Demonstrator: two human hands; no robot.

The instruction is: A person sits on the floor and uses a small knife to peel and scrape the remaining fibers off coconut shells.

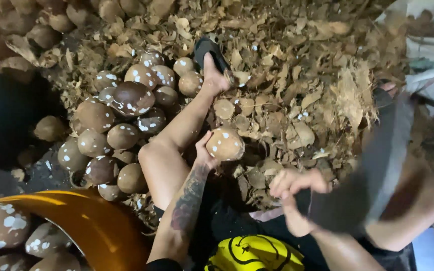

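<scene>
My left hand [204, 150] grips a brown peeled coconut [225, 144] with white nicks, held up over the husk litter in front of my knees. My left forearm carries a dark tattoo. My right hand [292, 193] is closed on the handle of a broad dark cleaver [377, 160], whose blade is blurred and slants up to the right. My bare left leg [177, 135] stretches forward, its foot in a black sandal [211, 50].
A pile of several peeled coconuts [119, 125] lies to the left of my leg. Dry husk shavings [297, 75] cover the ground ahead. An orange curved tub rim [91, 221] with coconuts inside is at lower left. A dark round container [1, 115] stands at the left edge.
</scene>
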